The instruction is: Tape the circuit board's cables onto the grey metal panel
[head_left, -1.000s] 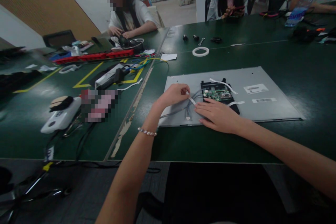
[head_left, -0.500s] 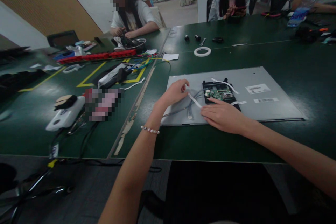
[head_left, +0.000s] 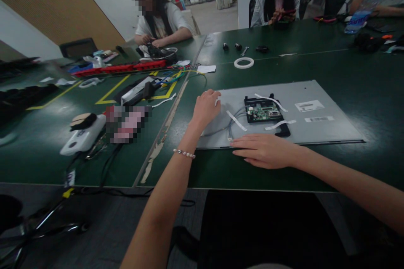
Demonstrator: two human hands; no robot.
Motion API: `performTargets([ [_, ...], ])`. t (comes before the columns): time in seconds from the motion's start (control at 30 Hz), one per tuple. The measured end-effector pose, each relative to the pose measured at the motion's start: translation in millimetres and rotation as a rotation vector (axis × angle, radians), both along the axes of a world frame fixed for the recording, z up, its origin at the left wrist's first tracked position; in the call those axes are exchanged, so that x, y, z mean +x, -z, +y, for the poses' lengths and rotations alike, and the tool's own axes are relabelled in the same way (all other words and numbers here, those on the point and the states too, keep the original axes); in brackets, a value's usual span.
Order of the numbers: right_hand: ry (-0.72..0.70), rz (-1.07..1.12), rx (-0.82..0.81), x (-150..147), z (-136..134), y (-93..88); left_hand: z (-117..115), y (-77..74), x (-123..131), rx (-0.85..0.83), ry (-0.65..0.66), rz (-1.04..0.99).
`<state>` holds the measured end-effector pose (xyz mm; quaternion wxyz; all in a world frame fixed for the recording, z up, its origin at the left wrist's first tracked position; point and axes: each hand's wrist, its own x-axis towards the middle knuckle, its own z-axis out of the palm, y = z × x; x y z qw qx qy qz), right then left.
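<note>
Panel (head_left: pixel 303 131) lies flat on the table (head_left: pixel 372 86). Right hand (head_left: pixel 265 150), fingers straight, pinching nothing visible, lies at panel's near edge, seemingly steadying it. Tape strip (head_left: pixel 236 120) crosses the panel's cables (head_left: pixel 229 131), presumably securing them. Left hand (head_left: pixel 206 107) curls over panel's left end; underside hidden, grip cannot be told. Beyond panel: tape roll (head_left: pixel 243 67).

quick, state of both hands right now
Left hand: open, nothing visibly held, by the grey panel.
Right hand: open, nothing visibly held, at the panel's near edge.
</note>
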<state>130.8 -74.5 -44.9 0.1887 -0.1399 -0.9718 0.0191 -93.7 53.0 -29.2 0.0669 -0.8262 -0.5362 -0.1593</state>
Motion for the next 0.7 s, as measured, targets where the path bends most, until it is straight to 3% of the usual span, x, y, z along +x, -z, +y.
performTargets([
  [0.1,0.029,-0.029,-0.021,2.2,1.5,-3.2,0.0,-1.7,-1.3,0.002,-0.024,-0.028],
  [0.2,0.163,-0.032,-0.03,16.7,14.2,-10.3,0.2,-3.2,-2.3,-0.002,-0.069,-0.049],
  [0.33,0.651,-0.007,-0.06,62.4,43.9,-10.3,0.5,-3.9,-3.0,-0.001,-0.093,-0.065],
  [0.4,0.92,-0.045,-0.104,93.7,58.3,-2.5,0.5,-3.7,-3.2,-0.004,-0.085,-0.071],
  [0.47,1.093,-0.121,-0.178,124.3,69.4,8.8,0.4,-3.3,-3.2,-0.009,-0.071,-0.075],
  [0.57,1.167,-0.258,-0.339,157.6,79.7,26.2,0.7,-2.2,-3.2,-0.018,-0.054,-0.074],
  [0.7,1.174,-0.332,-0.439,173.1,87.0,39.3,1.5,-0.8,-3.6,-0.022,-0.056,-0.066],
])
